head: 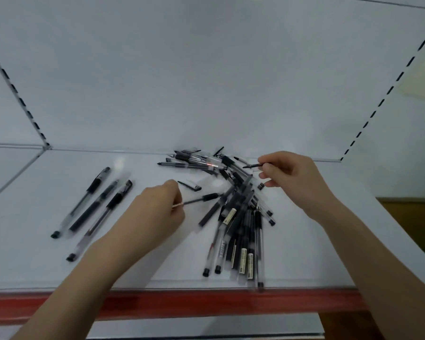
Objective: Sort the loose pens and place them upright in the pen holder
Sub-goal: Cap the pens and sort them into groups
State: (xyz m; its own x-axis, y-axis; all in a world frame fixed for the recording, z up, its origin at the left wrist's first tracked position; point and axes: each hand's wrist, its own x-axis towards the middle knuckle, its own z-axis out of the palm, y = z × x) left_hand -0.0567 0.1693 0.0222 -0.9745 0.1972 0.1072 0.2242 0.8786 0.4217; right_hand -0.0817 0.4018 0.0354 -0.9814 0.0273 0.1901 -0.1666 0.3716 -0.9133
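1. your left hand (157, 217) pinches the end of a pen (204, 198) at the edge of the pile (241, 217). draw it out level so nothing rolls.
2. your right hand (287, 175) has its fingers (268, 159) clamped on a thin black piece (254, 165), cap or refill, can't tell. match it before sorting.
3. lay the pen beside the three sorted pens (96, 204) on the shelf (47, 266).
4. no pen holder in view yet.
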